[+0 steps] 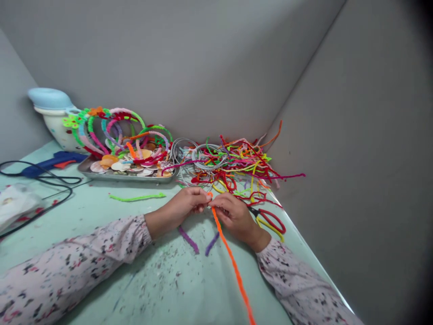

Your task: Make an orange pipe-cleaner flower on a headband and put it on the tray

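An orange pipe cleaner [230, 255] runs from between my fingertips down toward the lower edge of the view. My left hand [185, 205] pinches it near its top end, where it looks bent into a small loop. Close beside it, my right hand [235, 214] has its thumb and fingers closed on the same pipe cleaner. Beneath my hands a purple pipe cleaner piece [188, 239] and another purple end [211, 244] show on the table; whether they join is hidden. Red-handled scissors [271, 220] lie just right of my right hand.
A metal tray [128, 177] holds shells and fuzzy coloured rings. Tangled pipe cleaners [240, 158] and wire coils [209, 157] lie against the grey partition. A green pipe cleaner [137, 197], blue glue gun [50, 163], black cord [69, 194] and blue-lidded white container [57, 122] are leftward.
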Demonstrator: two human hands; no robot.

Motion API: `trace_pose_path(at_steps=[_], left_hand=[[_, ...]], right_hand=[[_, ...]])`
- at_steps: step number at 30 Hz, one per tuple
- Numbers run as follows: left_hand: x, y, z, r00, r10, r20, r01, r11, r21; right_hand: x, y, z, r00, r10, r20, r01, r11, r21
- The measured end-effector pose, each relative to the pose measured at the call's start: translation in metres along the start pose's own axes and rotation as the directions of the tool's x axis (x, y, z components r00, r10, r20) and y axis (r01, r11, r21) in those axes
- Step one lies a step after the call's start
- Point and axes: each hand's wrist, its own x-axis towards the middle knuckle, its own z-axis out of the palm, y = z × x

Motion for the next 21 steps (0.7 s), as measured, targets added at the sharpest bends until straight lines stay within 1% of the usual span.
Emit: trace_pose_path(at_steps=[4,8,13,18,21], left_hand=[[0.0,-0.002,-0.001,1.0,0.029,-0.01,-0.028,0.997,0.07],[0.0,-0.001,-0.001,0.999,0.044,0.014,-0.045,0.993,0.11],[-0.001,-0.001,0.001,0.996,0.083,0.009,-0.084,0.983,0.161],[0.0,-0.001,0.002,0.998,0.052,-0.022,-0.048,0.986,0.16],[0.001,-0.002,0.003,0.999,0.044,-0.003,-0.043,0.981,0.19]], right_hand=[[0.001,0.002,-0.004,0.999,-0.001,0.052,-0.001,1.0,0.026],[0.002,0.006,-0.007,0.998,-0.007,0.062,0.005,0.999,0.036],[0.002,0.007,-0.013,0.996,0.0,0.087,-0.003,0.999,0.041],[0.004,0.005,-0.016,0.992,0.013,0.122,-0.025,0.995,0.092],[0.007,0.002,-0.015,0.988,0.061,0.145,-0.081,0.987,0.138]])
